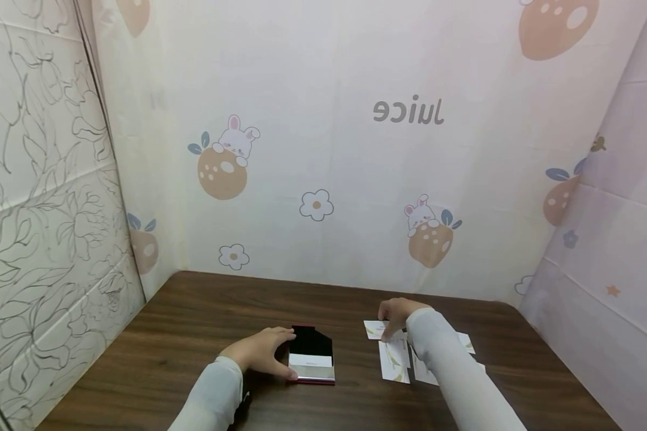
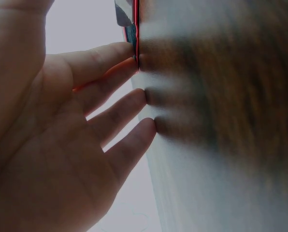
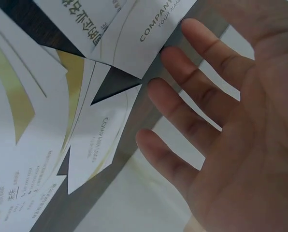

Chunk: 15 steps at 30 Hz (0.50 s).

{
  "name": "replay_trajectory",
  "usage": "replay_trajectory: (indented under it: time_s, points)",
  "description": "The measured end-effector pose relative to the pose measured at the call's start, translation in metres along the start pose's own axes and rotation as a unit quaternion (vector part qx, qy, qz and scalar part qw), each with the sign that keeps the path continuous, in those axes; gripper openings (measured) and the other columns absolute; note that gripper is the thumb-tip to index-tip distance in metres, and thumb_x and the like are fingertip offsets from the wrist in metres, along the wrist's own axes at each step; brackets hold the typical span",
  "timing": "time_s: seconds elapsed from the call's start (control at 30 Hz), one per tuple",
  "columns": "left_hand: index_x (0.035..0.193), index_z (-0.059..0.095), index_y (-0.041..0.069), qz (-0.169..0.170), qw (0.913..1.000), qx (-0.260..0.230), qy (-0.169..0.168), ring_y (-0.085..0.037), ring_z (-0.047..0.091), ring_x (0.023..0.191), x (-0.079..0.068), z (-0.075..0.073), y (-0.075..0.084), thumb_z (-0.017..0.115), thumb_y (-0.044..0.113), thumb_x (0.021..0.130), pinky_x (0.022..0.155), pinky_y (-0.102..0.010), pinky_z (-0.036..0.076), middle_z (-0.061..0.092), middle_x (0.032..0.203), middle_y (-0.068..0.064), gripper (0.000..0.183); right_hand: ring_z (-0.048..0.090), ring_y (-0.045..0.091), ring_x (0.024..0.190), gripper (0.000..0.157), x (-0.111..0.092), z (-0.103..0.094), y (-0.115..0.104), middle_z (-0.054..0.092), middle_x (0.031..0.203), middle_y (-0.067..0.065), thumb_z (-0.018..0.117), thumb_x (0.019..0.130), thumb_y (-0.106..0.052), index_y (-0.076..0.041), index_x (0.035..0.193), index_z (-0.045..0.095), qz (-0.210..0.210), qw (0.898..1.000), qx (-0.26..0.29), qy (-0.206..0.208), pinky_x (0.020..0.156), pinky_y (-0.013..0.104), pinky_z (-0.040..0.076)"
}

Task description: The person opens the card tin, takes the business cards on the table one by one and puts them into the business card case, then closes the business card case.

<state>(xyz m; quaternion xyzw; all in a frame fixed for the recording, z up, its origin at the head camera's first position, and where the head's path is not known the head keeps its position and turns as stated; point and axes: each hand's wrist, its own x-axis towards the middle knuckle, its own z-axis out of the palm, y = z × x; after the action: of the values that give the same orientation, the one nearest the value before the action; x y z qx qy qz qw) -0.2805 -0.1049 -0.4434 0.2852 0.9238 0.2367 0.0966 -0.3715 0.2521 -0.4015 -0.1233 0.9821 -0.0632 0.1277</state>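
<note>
In the head view a card case (image 1: 313, 341) lies flipped open on the table, its inside black, with a white card (image 1: 310, 360) in its silver lower part. Beside it is my left hand (image 1: 261, 352), fingers at the case's far left side, thumb at its near left corner. The left wrist view shows these fingers (image 2: 93, 116) extended, the uppermost against the case's red edge (image 2: 136, 29). Over the spread white business cards (image 1: 394, 361) is my right hand (image 1: 399, 314). Its fingers (image 3: 197, 121) are apart beside the cards (image 3: 103, 140); whether they touch one is unclear.
The cards overlap on the right part of the dark wooden table (image 1: 221, 299), partly hidden by my right sleeve (image 1: 458, 371). A printed curtain (image 1: 323, 149) hangs behind the table's far edge, and more fabric (image 1: 43, 179) hangs at the left.
</note>
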Motion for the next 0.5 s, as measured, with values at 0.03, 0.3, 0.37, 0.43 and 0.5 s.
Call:
replay_trajectory:
  time_s: [0.03, 0.3, 0.37, 0.43, 0.5]
  points:
    - [0.144, 0.051, 0.003, 0.001, 1.0000, 0.001, 0.001, -0.037, 0.038, 0.140, -0.0003, -0.0002, 0.0002, 0.084, 0.048, 0.078, 0.109, -0.057, 0.036, 0.045, 0.151, -0.016, 0.087, 0.055, 0.017, 0.085, 0.044, 0.0015, -0.0002, 0.0002, 0.061, 0.098, -0.003, 0.095, 0.067, -0.025, -0.019, 0.098, 0.064, 0.000, 1.000, -0.001, -0.003, 0.076, 0.038, 0.049]
    - [0.145, 0.051, 0.003, 0.001, 1.0000, 0.001, 0.002, -0.037, 0.038, 0.140, -0.0016, -0.0011, 0.0007, 0.084, 0.048, 0.078, 0.109, -0.057, 0.036, 0.045, 0.151, -0.016, 0.086, 0.055, 0.019, 0.079, 0.041, 0.0063, -0.0016, -0.0002, 0.058, 0.089, -0.002, 0.094, 0.068, -0.020, -0.018, 0.091, 0.061, 0.011, 0.999, 0.014, -0.027, 0.066, 0.034, 0.047]
    - [0.144, 0.051, 0.003, 0.001, 1.0000, 0.001, 0.002, -0.037, 0.039, 0.139, -0.0020, -0.0010, 0.0010, 0.084, 0.047, 0.078, 0.109, -0.056, 0.036, 0.045, 0.150, -0.016, 0.086, 0.055, 0.019, 0.079, 0.040, 0.0050, -0.0016, -0.0007, 0.058, 0.089, -0.001, 0.094, 0.068, -0.020, -0.018, 0.091, 0.061, 0.013, 0.999, 0.018, -0.030, 0.065, 0.034, 0.047]
    - [0.145, 0.051, 0.003, 0.001, 1.0000, 0.002, 0.001, -0.037, 0.039, 0.139, -0.0023, -0.0007, 0.0010, 0.084, 0.048, 0.078, 0.109, -0.056, 0.036, 0.045, 0.150, -0.016, 0.086, 0.055, 0.019, 0.079, 0.041, 0.0046, -0.0009, -0.0006, 0.058, 0.089, -0.002, 0.095, 0.067, -0.021, -0.019, 0.090, 0.061, 0.011, 0.999, 0.013, -0.028, 0.064, 0.034, 0.047]
    - [0.145, 0.051, 0.003, -0.001, 1.0000, 0.003, 0.000, -0.037, 0.039, 0.139, -0.0026, -0.0006, 0.0009, 0.084, 0.048, 0.078, 0.109, -0.057, 0.036, 0.045, 0.151, -0.016, 0.086, 0.055, 0.019, 0.079, 0.042, 0.0049, -0.0004, -0.0005, 0.057, 0.089, -0.002, 0.095, 0.067, -0.022, -0.020, 0.090, 0.060, 0.013, 1.000, 0.012, -0.025, 0.063, 0.034, 0.047]
